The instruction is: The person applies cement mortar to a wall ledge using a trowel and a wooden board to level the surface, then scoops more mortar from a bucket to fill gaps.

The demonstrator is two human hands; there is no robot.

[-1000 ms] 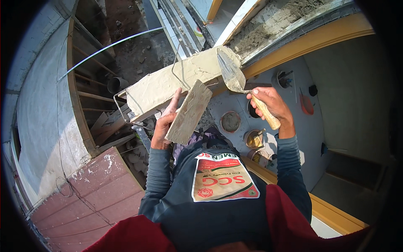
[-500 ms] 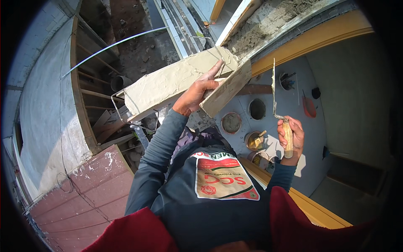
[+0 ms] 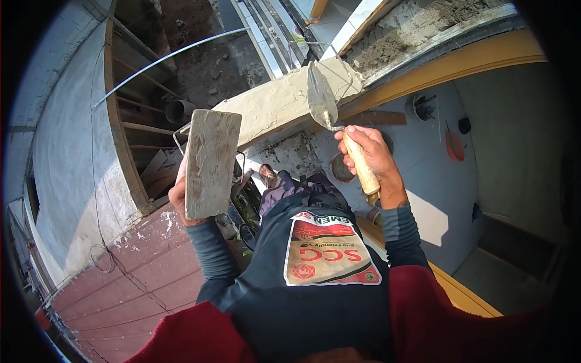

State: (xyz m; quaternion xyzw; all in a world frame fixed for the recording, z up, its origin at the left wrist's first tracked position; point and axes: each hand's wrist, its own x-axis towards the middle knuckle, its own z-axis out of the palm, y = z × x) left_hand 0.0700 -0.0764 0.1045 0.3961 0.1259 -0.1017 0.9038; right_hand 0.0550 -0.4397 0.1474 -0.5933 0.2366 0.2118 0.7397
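Up by the left end of a plastered ledge point(image 3: 272, 104) is a flat rectangular plastering float point(image 3: 212, 164), its worn board turned toward me. My left hand point(image 3: 178, 196) is closed on it from behind, the fingers mostly hidden by the board. My right hand point(image 3: 376, 160) grips the pale wooden handle of a pointed trowel point(image 3: 320, 97). Its metal blade is over the right part of the ledge, smeared with mortar; whether it touches the surface I cannot tell. Wet, pale mortar coats the top of the ledge, with ridges in places.
Bent metal rods clasp the ledge near its ends. Grey mortar point(image 3: 423, 24) lies beyond at the upper right, beside a yellow frame point(image 3: 448, 63). Below right, a tiled floor holds a bucket point(image 3: 423, 107) and an orange container point(image 3: 454, 146). A thin white pipe point(image 3: 169, 57) crosses a pit at left.
My left hand has carried the float from the ledge's right end to its left end, board now facing me. My right hand has brought the trowel left and over the ledge.
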